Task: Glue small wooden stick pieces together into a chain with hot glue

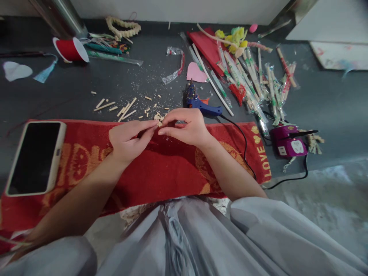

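Over the towel's far edge, my two hands meet at a small cluster of cut wooden stick pieces [158,118]. My left hand [130,138] pinches it between thumb and fingertips from the left. From the right, my right hand [186,126] curls in, its index fingertip at the cluster and its thumb just below; the exact contact is partly hidden. Short cut sticks [126,109] and pale crumbs lie just beyond my left hand. Past my right hand rests a blue hot glue gun [205,106], its nozzle pointing away from me.
A red towel [166,168] covers the front of the dark table; a phone [36,157] lies on its left end. Wrapped chopsticks [244,76] pile up at the right, near a purple box [288,142]. The glue gun's black cord [244,138] crosses the towel. A red ribbon spool [71,50] stands back left.
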{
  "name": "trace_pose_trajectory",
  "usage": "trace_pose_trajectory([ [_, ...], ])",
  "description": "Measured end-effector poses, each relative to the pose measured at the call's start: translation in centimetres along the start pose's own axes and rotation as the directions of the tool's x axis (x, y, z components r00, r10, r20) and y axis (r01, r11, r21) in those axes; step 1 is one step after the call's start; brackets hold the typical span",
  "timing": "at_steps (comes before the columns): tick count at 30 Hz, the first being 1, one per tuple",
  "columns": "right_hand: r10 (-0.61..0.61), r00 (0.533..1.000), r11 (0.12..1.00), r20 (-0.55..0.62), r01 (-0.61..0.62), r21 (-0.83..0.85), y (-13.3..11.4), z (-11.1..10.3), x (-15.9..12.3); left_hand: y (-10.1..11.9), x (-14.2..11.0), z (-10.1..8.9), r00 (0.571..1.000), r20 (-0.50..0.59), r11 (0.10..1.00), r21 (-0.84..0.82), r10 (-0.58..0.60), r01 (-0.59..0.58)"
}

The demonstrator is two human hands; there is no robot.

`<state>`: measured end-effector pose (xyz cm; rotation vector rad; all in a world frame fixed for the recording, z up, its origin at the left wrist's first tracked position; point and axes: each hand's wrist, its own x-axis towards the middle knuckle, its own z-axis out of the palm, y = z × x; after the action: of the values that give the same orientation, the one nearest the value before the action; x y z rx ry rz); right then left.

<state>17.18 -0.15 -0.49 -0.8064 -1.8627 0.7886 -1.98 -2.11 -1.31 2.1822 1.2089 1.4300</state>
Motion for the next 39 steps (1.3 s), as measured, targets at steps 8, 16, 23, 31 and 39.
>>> trace_pose_trajectory([
  [8, 0.102, 0.995, 0.992, 0.013, -0.102, 0.074, -0.1, -0.1, 0.1, -0.5, 0.1, 0.1, 0.995, 0.001, 0.995, 0.007, 0.100, -0.100],
  [16, 0.062, 0.998, 0.997, -0.010, -0.062, 0.046, 0.0, 0.0, 0.0, 0.0, -0.1, 0.4, 0.988, 0.033, 0.983, -0.108, -0.148, 0.151],
  [23, -0.049, 0.999, 0.998, -0.015, 0.048, -0.038, 0.2, -0.1, 0.0, 0.2, 0.6, 0.5, 0.890, 0.242, 0.859, -0.258, -0.386, 0.443],
  [31, -0.208, 0.977, 0.964, -0.051, 0.196, -0.180, 0.8, 0.2, -0.1, 0.6, 0.9, 0.3, 0.845, 0.282, 0.799, -0.291, -0.454, 0.526],
  [39, -0.122, 0.992, 0.965, -0.018, 0.115, -0.235, 0.7, 0.3, -0.2, 0.3, 0.7, 0.4, 0.888, 0.200, 0.870, -0.198, -0.415, 0.451],
])
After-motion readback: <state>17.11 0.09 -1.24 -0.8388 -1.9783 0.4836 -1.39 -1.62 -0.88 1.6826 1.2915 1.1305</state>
